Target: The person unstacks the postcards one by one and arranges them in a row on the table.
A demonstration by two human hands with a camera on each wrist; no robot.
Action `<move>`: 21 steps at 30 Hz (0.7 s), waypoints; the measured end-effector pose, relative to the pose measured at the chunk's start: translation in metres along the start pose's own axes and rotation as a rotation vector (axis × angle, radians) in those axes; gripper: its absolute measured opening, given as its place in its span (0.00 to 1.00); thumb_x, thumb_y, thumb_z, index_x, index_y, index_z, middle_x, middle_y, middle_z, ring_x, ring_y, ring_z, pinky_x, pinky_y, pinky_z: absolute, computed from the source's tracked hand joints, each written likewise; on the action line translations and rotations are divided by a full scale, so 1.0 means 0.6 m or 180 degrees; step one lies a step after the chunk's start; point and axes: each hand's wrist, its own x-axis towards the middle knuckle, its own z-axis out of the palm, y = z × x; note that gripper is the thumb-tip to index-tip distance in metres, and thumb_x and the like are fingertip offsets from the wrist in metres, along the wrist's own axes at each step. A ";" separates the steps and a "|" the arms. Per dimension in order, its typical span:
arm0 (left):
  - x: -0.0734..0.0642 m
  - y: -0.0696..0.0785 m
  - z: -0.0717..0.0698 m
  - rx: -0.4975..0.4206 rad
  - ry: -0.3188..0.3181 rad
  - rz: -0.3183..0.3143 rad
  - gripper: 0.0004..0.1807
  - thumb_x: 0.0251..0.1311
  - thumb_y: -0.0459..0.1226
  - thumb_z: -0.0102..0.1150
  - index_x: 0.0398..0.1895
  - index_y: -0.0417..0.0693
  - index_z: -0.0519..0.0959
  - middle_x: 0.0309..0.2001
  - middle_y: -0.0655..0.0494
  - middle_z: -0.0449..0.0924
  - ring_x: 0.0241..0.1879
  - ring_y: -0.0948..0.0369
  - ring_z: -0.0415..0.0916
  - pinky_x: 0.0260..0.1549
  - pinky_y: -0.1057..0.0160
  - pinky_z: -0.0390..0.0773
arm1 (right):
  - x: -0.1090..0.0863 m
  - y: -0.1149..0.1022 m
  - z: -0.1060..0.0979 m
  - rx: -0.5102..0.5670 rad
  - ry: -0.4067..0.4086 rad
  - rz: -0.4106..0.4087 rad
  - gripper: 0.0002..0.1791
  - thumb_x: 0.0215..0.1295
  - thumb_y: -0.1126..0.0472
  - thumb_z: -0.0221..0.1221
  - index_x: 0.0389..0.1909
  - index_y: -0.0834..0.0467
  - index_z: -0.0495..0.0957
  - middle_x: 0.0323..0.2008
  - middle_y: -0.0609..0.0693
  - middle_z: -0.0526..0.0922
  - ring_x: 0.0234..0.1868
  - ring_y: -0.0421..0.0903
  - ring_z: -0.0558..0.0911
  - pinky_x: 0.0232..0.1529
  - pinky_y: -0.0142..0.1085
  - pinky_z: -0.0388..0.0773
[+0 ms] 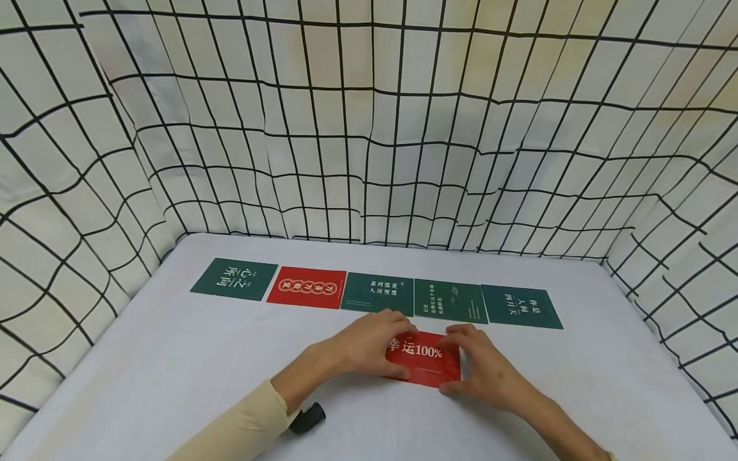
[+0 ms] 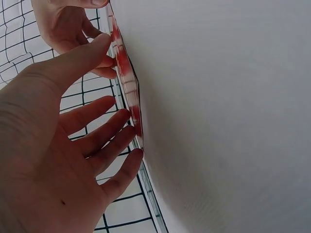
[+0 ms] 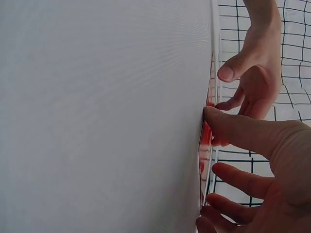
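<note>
A red card (image 1: 423,368) printed with white characters and "100%" lies on the white table, in front of a row of cards. My left hand (image 1: 369,346) holds its left end, thumb at the near edge and fingers at the far edge. At the right end my right hand (image 1: 487,368) grips it the same way, its thumb by the near corner. In the left wrist view the card (image 2: 127,77) shows edge-on, low over the cloth, with the left hand (image 2: 73,126) beside it. The right wrist view shows the right thumb (image 3: 238,127) on the card's edge.
Behind the hands runs a row of cards: a green card (image 1: 234,279) at the left, a red card (image 1: 307,287), and several more green ones, the last green card (image 1: 521,307) at the right. Black-lined white walls (image 1: 392,160) surround the table (image 1: 173,358). A black object (image 1: 308,417) sits by the left sleeve.
</note>
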 end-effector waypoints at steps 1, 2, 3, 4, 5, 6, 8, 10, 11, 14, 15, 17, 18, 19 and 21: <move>-0.001 0.000 0.000 0.0013 -0.0003 0.0002 0.41 0.51 0.55 0.78 0.69 0.58 0.76 0.65 0.60 0.77 0.64 0.61 0.72 0.56 0.63 0.84 | 0.000 -0.001 0.000 -0.0018 0.0004 -0.0004 0.39 0.38 0.58 0.85 0.57 0.51 0.82 0.64 0.54 0.77 0.68 0.57 0.73 0.46 0.49 0.90; -0.002 0.001 0.000 0.0028 -0.0007 0.0005 0.42 0.50 0.55 0.78 0.70 0.58 0.76 0.66 0.60 0.77 0.64 0.61 0.72 0.56 0.63 0.84 | -0.001 -0.001 0.000 -0.0029 0.0007 -0.0009 0.39 0.38 0.59 0.85 0.57 0.52 0.82 0.64 0.54 0.77 0.68 0.57 0.74 0.46 0.49 0.90; -0.003 0.001 0.000 0.0046 -0.0016 -0.0001 0.43 0.49 0.55 0.79 0.70 0.58 0.75 0.66 0.60 0.76 0.65 0.61 0.71 0.56 0.62 0.84 | -0.001 -0.002 -0.001 -0.0041 0.0005 -0.0013 0.40 0.38 0.59 0.85 0.58 0.52 0.82 0.63 0.54 0.78 0.68 0.56 0.74 0.46 0.49 0.90; -0.004 0.002 0.001 0.0062 -0.0022 -0.0007 0.44 0.48 0.56 0.80 0.71 0.58 0.75 0.67 0.59 0.76 0.66 0.60 0.71 0.55 0.62 0.85 | -0.002 -0.002 -0.001 -0.0052 0.0004 -0.0015 0.40 0.38 0.59 0.85 0.58 0.52 0.82 0.63 0.53 0.78 0.67 0.56 0.74 0.46 0.49 0.90; -0.004 0.002 0.001 0.0076 -0.0029 -0.0011 0.45 0.47 0.55 0.80 0.71 0.58 0.74 0.67 0.59 0.76 0.66 0.60 0.71 0.55 0.62 0.85 | -0.002 -0.003 -0.001 -0.0065 0.0002 -0.0016 0.40 0.37 0.60 0.85 0.58 0.53 0.82 0.62 0.53 0.78 0.67 0.56 0.74 0.45 0.49 0.90; -0.005 0.002 0.002 0.0101 -0.0033 -0.0011 0.46 0.47 0.55 0.81 0.72 0.59 0.74 0.68 0.59 0.75 0.67 0.60 0.71 0.55 0.62 0.85 | -0.003 -0.003 -0.001 -0.0076 0.0000 -0.0012 0.40 0.37 0.60 0.85 0.58 0.53 0.82 0.62 0.53 0.79 0.67 0.56 0.74 0.45 0.48 0.90; -0.006 0.003 0.003 0.0135 -0.0041 -0.0012 0.47 0.46 0.55 0.81 0.72 0.59 0.74 0.68 0.59 0.75 0.67 0.59 0.70 0.55 0.61 0.85 | -0.003 -0.004 -0.001 -0.0102 -0.0004 -0.0004 0.41 0.37 0.60 0.85 0.58 0.52 0.82 0.61 0.52 0.79 0.66 0.55 0.74 0.45 0.48 0.90; -0.007 0.003 0.004 0.0151 -0.0039 -0.0013 0.47 0.45 0.55 0.82 0.72 0.59 0.74 0.69 0.59 0.75 0.68 0.59 0.70 0.54 0.61 0.85 | -0.002 -0.004 0.000 -0.0133 -0.0001 0.0005 0.41 0.37 0.59 0.85 0.58 0.52 0.82 0.60 0.51 0.79 0.66 0.54 0.75 0.45 0.48 0.91; -0.007 0.003 0.004 0.0153 -0.0033 -0.0011 0.47 0.45 0.54 0.82 0.72 0.59 0.74 0.68 0.59 0.75 0.68 0.59 0.71 0.54 0.61 0.86 | -0.001 -0.004 0.000 -0.0143 0.0002 0.0010 0.41 0.37 0.59 0.85 0.58 0.51 0.82 0.60 0.51 0.79 0.65 0.53 0.75 0.45 0.47 0.91; -0.006 0.002 0.004 0.0111 -0.0007 -0.0011 0.46 0.45 0.53 0.82 0.71 0.58 0.75 0.68 0.59 0.76 0.67 0.59 0.71 0.52 0.63 0.86 | 0.001 -0.005 0.000 -0.0158 0.0011 0.0023 0.41 0.35 0.59 0.85 0.58 0.51 0.81 0.58 0.50 0.79 0.64 0.52 0.75 0.45 0.47 0.91; -0.006 0.002 0.004 0.0091 0.0001 -0.0011 0.46 0.45 0.53 0.82 0.71 0.58 0.75 0.67 0.59 0.76 0.67 0.59 0.71 0.51 0.64 0.86 | 0.002 -0.004 -0.001 -0.0156 0.0017 0.0021 0.42 0.35 0.59 0.85 0.58 0.51 0.81 0.58 0.50 0.79 0.63 0.52 0.76 0.45 0.47 0.91; -0.006 0.002 0.004 0.0066 0.0017 -0.0002 0.45 0.45 0.53 0.82 0.70 0.58 0.76 0.66 0.59 0.76 0.66 0.60 0.71 0.50 0.65 0.86 | 0.004 -0.002 -0.002 -0.0152 0.0017 -0.0001 0.43 0.34 0.59 0.86 0.58 0.51 0.81 0.57 0.50 0.79 0.63 0.51 0.76 0.45 0.47 0.91; -0.005 0.002 0.003 0.0052 0.0019 -0.0002 0.45 0.45 0.53 0.82 0.70 0.58 0.76 0.66 0.59 0.77 0.66 0.60 0.72 0.50 0.65 0.86 | 0.005 -0.001 -0.003 -0.0149 0.0008 -0.0017 0.43 0.35 0.59 0.86 0.58 0.52 0.80 0.57 0.50 0.79 0.62 0.51 0.76 0.45 0.47 0.91; -0.005 0.002 0.003 0.0047 0.0017 -0.0003 0.44 0.45 0.53 0.82 0.69 0.58 0.76 0.66 0.59 0.77 0.65 0.60 0.72 0.51 0.65 0.86 | 0.006 0.000 -0.004 -0.0144 0.0004 -0.0021 0.43 0.35 0.58 0.86 0.59 0.52 0.80 0.56 0.50 0.79 0.62 0.50 0.76 0.45 0.47 0.91; -0.005 0.002 0.004 0.0045 0.0014 -0.0014 0.44 0.45 0.53 0.82 0.70 0.58 0.76 0.66 0.59 0.77 0.65 0.60 0.71 0.51 0.65 0.85 | 0.008 0.003 -0.004 -0.0139 0.0002 -0.0048 0.44 0.34 0.57 0.86 0.59 0.52 0.80 0.56 0.49 0.79 0.62 0.50 0.76 0.46 0.47 0.90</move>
